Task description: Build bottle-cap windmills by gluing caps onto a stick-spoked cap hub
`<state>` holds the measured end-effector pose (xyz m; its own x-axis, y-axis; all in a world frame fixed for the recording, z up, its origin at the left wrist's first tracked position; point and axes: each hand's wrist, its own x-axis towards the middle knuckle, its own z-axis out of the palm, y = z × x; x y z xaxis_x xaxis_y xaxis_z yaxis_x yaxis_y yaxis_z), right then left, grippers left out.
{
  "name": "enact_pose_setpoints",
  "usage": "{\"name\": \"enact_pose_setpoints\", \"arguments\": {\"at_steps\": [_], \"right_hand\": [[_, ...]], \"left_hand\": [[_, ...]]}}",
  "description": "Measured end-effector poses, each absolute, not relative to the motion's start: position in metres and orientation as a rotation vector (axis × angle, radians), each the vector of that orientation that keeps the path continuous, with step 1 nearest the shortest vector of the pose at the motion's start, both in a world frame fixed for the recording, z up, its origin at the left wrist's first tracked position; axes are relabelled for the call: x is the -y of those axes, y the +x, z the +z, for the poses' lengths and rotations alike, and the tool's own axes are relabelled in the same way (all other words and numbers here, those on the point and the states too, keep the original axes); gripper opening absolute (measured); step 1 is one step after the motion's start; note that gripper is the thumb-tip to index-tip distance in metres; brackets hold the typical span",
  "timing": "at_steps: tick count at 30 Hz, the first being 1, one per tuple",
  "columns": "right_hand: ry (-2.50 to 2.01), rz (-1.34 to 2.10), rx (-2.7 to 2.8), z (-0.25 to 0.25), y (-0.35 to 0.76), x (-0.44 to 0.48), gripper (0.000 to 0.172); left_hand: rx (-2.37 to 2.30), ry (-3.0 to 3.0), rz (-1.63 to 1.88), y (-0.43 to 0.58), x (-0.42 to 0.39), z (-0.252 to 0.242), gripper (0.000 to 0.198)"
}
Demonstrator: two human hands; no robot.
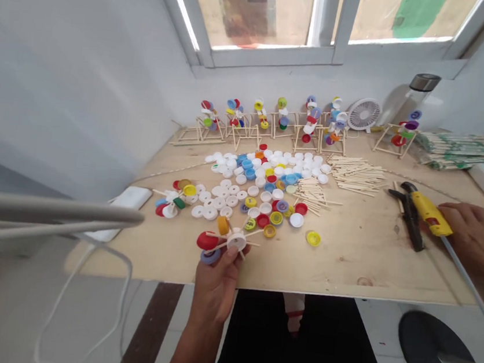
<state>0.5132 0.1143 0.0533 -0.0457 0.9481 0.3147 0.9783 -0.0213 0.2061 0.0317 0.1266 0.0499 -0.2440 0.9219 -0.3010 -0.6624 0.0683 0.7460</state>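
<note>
My left hand (217, 278) is closed around a small pinwheel of bottle caps (227, 239) on wooden sticks, held over the front edge of the wooden table (359, 259). The pinwheel has a white hub with red, orange and blue caps on its spokes. My right hand (477, 240) grips a yellow glue gun (430, 214) at the table's right side, its nozzle pointing left. A heap of loose bottle caps (263, 181) in white, blue, red and yellow lies beyond the pinwheel. A yellow cap (313, 238) lies apart from the heap.
Black pliers (410, 218) lie beside the glue gun. Piles of wooden sticks (354, 174) sit right of the caps. Several finished cap wheels on stick frames (282, 119) line the back edge, with a small white fan (363, 114). Another pinwheel (172, 202) and a white power bank (128, 199) lie left.
</note>
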Motion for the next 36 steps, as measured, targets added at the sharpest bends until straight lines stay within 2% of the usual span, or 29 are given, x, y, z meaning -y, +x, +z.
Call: {"name": "enact_pose_setpoints", "arguments": {"at_steps": [3, 8, 13, 15, 17, 20, 26, 30, 36], "right_hand": [[-2.048, -0.478, 2.139, 0.043, 0.530, -0.120, 0.049], [-1.967, -0.520, 2.154, 0.030, 0.550, -0.119, 0.061], [-1.876, -0.654, 2.146, 0.055, 0.534, -0.108, 0.080], [-1.826, -0.697, 2.106, 0.070, 0.507, -0.102, 0.076], [-1.788, -0.631, 2.027, 0.078, 0.467, -0.097, 0.056], [-1.712, -0.323, 2.008, 0.077, 0.397, -0.093, 0.031], [-1.567, 0.051, 2.152, 0.059, 0.298, -0.106, 0.029], [-1.650, 0.072, 2.193, 0.052, 0.274, -0.119, 0.031], [-1.730, 0.048, 2.174, 0.043, 0.270, -0.126, 0.023]], "left_hand": [[-0.992, 0.353, 1.538, 0.031, -0.126, 0.050, 0.030], [-0.954, 0.333, 1.531, 0.029, -0.128, 0.050, 0.030], [-0.957, 0.311, 1.507, 0.027, -0.131, 0.048, 0.029], [-0.962, 0.307, 1.508, 0.028, -0.132, 0.047, 0.029], [-0.956, 0.312, 1.522, 0.029, -0.132, 0.047, 0.030], [-0.965, 0.339, 1.542, 0.031, -0.133, 0.046, 0.030], [-0.938, 0.361, 1.534, 0.034, -0.131, 0.046, 0.029], [-0.903, 0.350, 1.512, 0.037, -0.128, 0.046, 0.027], [-0.874, 0.293, 1.479, 0.042, -0.128, 0.045, 0.028]]}}
